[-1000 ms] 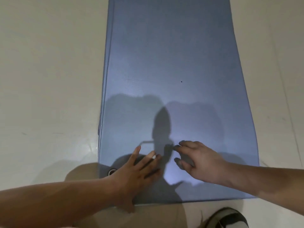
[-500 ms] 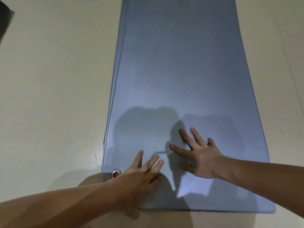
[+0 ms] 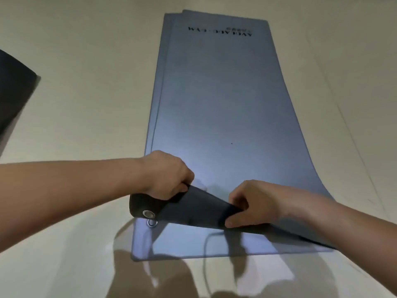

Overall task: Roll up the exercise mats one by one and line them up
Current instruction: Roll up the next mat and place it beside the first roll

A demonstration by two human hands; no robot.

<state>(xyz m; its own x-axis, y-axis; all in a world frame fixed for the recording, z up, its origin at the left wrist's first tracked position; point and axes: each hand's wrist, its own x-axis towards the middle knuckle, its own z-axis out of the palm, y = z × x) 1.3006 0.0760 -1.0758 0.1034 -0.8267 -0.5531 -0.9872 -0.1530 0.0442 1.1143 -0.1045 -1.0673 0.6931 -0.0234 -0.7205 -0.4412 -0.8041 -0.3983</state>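
Top mat: a flat blue-grey foam exercise mat (image 3: 219, 108) lies lengthwise on the pale floor (image 3: 86, 82), its near end folded up and back, showing a dark underside with a metal eyelet (image 3: 148, 214).
Lower mat: a second blue-grey mat (image 3: 193, 241) lies directly beneath, flat, with its own eyelet ring (image 3: 152, 223) showing.
Left hand: the left hand (image 3: 166, 175) is closed around the lifted edge near the left corner.
Right hand: the right hand (image 3: 252, 203) pinches the same folded edge further right.
Printing: dark lettering (image 3: 220, 32) sits at the far end.
Far left: a dark sheet (image 3: 12, 91) lies at the frame edge.
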